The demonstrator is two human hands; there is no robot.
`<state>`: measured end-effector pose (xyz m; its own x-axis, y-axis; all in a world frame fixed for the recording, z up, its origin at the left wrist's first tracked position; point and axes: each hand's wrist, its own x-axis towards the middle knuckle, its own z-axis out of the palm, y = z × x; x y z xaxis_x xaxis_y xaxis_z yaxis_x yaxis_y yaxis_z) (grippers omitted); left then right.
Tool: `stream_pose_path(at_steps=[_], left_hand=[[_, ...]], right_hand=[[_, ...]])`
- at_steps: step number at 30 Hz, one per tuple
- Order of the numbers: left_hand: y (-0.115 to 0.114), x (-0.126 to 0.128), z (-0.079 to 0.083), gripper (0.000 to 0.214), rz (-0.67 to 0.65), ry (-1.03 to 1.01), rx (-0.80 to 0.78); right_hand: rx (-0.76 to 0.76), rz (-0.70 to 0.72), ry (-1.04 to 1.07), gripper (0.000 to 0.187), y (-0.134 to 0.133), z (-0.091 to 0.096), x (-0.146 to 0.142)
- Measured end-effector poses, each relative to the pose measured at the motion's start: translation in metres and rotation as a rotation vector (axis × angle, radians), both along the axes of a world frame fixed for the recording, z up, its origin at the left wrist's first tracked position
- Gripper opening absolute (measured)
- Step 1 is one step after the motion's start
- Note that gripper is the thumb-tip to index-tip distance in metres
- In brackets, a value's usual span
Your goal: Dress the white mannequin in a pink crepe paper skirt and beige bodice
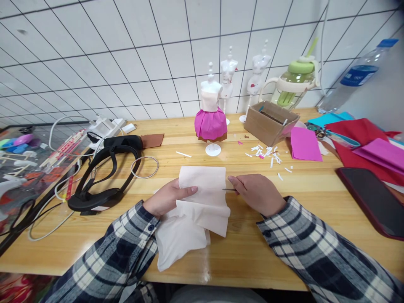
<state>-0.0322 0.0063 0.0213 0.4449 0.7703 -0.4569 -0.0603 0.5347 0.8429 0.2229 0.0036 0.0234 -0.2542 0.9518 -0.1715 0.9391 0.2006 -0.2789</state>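
A pale cream sheet of thin paper or fabric (202,198) lies folded on the wooden table (252,252) in front of me. My left hand (168,197) grips its left edge, thumb on top. My right hand (257,194) is closed in a pinch on a thin needle-like tool (229,189), whose tip touches the sheet's right edge. Behind the sheet stands a small white mannequin (211,90) wearing a magenta paper skirt (211,124).
Two more bare mannequins (228,73) stand by the tiled wall. A cardboard box (269,122), paper scraps (267,153), magenta and red sheets (362,139), a dark tablet (372,200), bottles (355,78) lie right. A black headset (104,172), cables and a wire ring (144,167) lie left.
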Motion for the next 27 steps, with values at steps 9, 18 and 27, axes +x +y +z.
stream_pose_path(at_steps=[9,18,27], left_hand=[[-0.0012,0.0018,0.0009,0.055,-0.004,0.017,0.007],[-0.0021,0.0033,-0.0021,0.054,-0.040,0.030,0.029],[-0.0017,0.0021,-0.0042,0.055,-0.043,0.044,0.051]], right_hand=[[-0.023,0.010,0.017,0.058,-0.0028,0.0033,-0.0046],[0.005,0.048,0.047,0.058,-0.0047,-0.0020,-0.0080],[-0.009,0.023,0.049,0.058,-0.0045,-0.0014,-0.0066]])
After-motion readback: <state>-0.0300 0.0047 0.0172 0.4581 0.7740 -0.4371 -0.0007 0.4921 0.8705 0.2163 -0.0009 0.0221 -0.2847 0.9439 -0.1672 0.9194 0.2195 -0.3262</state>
